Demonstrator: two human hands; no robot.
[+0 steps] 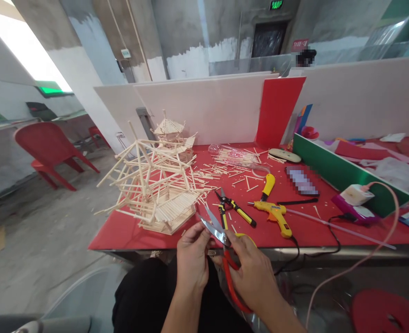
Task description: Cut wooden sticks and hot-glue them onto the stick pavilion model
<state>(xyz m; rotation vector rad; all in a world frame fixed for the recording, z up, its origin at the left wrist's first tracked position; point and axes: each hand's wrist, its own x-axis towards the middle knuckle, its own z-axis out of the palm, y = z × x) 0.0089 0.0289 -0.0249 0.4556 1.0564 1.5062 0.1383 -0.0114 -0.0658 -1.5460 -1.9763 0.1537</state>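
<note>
My right hand (251,266) grips a pair of scissors (232,282) with red handles, their blades apart and pointing up and left. Close to the blades, my left hand (194,254) is closed in a pinch; what it holds is too small to make out. Just beyond my hands, an open wooden-stick pavilion model (156,180) stands at the table's left, with a slatted panel on its lower front. A smaller stick pagoda model (171,134) rises behind it. Black-and-yellow pliers (237,208) lie past the scissors, and a yellow hot glue gun (274,212) rests to their right.
Loose sticks (207,173) are scattered on the red tabletop (121,236), near a plastic bag of sticks (237,157). A phone (301,180), a yellow-handled tool (268,186), a green board (346,173) and a white plug (357,194) with a trailing cable occupy the right. White partitions (204,111) stand behind.
</note>
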